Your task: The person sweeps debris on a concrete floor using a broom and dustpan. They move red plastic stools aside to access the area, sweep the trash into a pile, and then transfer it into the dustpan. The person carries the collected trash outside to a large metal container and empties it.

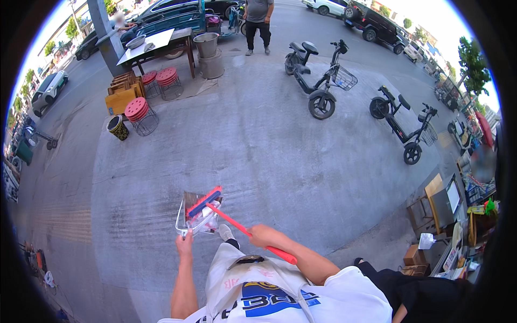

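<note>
My left hand [184,241] grips the pale metal handle of a long-handled dustpan [188,200], which hangs low in front of me. Closed around the red handle of a broom [204,204] is my right hand [260,236]; the handle's end reaches past my wrist. The broom's blue head with red bristles lies over the dustpan's opening. Crumpled clear and white litter [209,216] shows in the pan beneath it. How full the pan is cannot be told.
Red-topped stools [137,109], wooden boards and a patterned bin [118,128] stand front left, near a table and metal buckets. Two electric bikes [319,80] are parked front right. A person [258,24] stands ahead; another in black [408,286] is close at my right, near chairs and boxes.
</note>
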Motion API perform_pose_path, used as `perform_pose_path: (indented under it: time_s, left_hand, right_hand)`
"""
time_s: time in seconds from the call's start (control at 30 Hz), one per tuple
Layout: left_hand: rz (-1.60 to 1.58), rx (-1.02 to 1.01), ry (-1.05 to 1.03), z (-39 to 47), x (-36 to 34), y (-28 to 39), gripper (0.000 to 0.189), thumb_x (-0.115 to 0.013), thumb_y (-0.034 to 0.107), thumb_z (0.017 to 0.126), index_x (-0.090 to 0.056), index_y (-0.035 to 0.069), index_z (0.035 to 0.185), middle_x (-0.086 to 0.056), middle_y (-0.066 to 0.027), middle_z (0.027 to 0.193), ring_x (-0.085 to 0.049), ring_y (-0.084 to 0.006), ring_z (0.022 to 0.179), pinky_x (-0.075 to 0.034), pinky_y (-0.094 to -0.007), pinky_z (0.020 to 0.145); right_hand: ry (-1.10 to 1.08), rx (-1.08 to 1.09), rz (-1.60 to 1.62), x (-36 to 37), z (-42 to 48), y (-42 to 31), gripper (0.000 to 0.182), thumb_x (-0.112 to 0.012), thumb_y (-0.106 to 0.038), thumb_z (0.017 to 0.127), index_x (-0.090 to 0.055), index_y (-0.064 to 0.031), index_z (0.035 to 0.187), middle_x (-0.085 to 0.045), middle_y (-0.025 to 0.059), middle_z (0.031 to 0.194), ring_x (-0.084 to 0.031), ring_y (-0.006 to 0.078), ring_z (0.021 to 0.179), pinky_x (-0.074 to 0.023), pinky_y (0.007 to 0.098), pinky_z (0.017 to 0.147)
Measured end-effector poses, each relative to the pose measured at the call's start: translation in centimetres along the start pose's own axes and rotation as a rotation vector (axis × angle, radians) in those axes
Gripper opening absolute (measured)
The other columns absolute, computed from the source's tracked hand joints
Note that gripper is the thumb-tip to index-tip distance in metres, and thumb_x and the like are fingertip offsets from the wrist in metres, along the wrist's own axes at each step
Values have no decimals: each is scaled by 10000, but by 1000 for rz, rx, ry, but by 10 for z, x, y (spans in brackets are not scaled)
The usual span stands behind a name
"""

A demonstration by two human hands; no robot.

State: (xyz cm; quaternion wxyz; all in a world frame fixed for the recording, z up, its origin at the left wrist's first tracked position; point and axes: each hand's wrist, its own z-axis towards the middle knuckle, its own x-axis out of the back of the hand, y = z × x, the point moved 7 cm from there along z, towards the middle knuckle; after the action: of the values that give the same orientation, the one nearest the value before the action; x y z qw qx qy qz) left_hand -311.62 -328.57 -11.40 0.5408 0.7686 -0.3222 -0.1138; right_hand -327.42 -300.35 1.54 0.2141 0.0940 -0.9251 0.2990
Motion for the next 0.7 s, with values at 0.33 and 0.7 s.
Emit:
perform_pose_path:
  time_s: [0.33, 0.7]
  left_hand:
    - [-23, 33, -146, 201, -94, 93, 259, -715, 273, 838, -571, 88, 726, -528, 34, 653, -449, -60, 576, -351, -245, 509]
    - [28, 22, -132, 398, -173, 179, 218, -707, 269, 844, -607, 79, 805, -556, 26, 700, -477, -72, 615, -394, -264, 560]
  right_hand:
    - [75, -161, 198, 156, 111, -36, 382, -437, -99, 830, -569, 43, 1159, -652, 204, 871, -635, 275, 548, -530, 400, 526]
    - [62, -124, 214, 323, 286, -42, 444, -454, -140, 840, -533, -9, 1258, -657, 200, 846, -624, 266, 528, -529, 405, 560]
